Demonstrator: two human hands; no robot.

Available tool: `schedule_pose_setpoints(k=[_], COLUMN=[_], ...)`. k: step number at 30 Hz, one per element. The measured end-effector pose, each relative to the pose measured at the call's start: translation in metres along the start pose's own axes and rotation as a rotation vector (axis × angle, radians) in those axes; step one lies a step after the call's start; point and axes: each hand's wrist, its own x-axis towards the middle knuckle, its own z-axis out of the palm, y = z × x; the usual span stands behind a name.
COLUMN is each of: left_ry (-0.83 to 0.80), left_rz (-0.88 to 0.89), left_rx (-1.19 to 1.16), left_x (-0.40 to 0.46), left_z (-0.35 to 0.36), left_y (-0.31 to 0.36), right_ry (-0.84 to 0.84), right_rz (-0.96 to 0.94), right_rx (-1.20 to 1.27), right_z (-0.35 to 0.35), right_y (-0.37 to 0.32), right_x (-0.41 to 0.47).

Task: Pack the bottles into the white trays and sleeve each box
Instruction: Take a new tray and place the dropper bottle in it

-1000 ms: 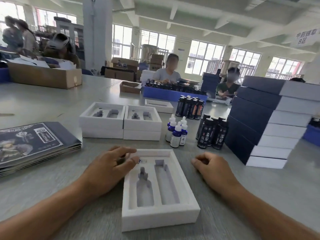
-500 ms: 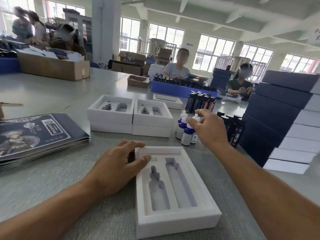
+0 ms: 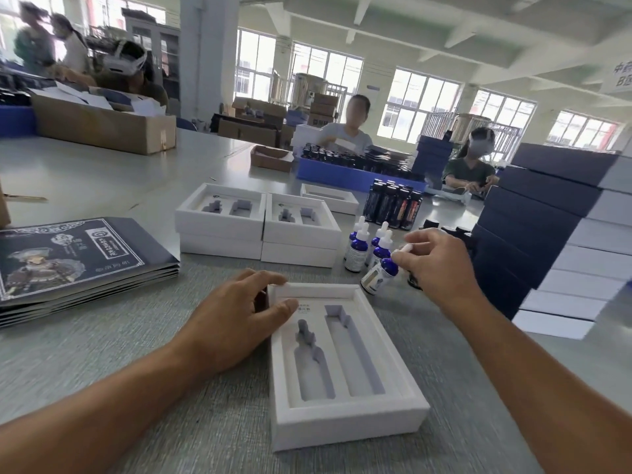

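At the near centre of the grey table point(image 3: 102, 371), the open white foam-lined tray point(image 3: 345, 425) lies with both moulded slots empty: a dropper-shaped one on its left, a straight one on its right.

Step in hand, as judged: bring the small blue glass dropper bottle with white rubber bulb point(image 3: 380, 275) to the dropper-shaped slot. To do it well, lay the bottle flat, bulb toward 12 o'clock so the neck meets the narrow part of the cut-out, then press evenly until it seats flush. Keep the tray pinned so it does not slide.

Right hand point(image 3: 441, 261), at 1 o'clock from the tray: thumb and forefinger pinch the bulb end, other fingers loosely curled. The bottle hangs tilted, base toward the tray's far right corner and just off the table.

Left hand point(image 3: 236, 323), at 10 o'clock: fingers extended and relaxed, resting on the tray's far left corner, thumb over the rim. It grips nothing.

Remaining blue dropper bottles point(image 3: 357, 248) stand upright at 12 o'clock, just beyond the held one. Dark tall bottles point(image 3: 393, 206) stand farther back. Stacked dark-sleeved boxes point(image 3: 547, 234) sit at 2 o'clock.
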Motion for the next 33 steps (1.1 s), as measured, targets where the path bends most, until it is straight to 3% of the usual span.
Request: schedule_pose_setpoints(k=[3, 8, 13, 18, 26, 33], left_ry=[0.0, -0.007, 0.006, 0.011, 0.023, 0.036], left_rz=[0.008, 0.025, 0.053, 0.053, 0.063, 0.079], left_rx=[-0.002, 0.022, 0.084, 0.106, 0.083, 0.063], left_x=[0.0, 0.0, -0.001, -0.001, -0.002, -0.003], left_z=[0.0, 0.001, 0.003, 0.005, 0.004, 0.004], left_y=[0.0, 0.003, 0.002, 0.001, 0.001, 0.002], right_ry=[-0.105, -0.245, -0.617, -0.764, -0.817, -0.808], right_rz=[0.096, 0.057, -0.006, -0.006, -0.133, -0.206], right_rx=[0.168, 0.224, 0.237, 0.234, 0.006, -0.03], right_z=[-0.034, -0.07, -0.034, 0.003, 0.018, 0.022], right_y=[-0.001, -0.029, -0.061, -0.069, -0.064, -0.062], right_x=[-0.013, -0.033, -0.066, -0.077, -0.079, -0.091])
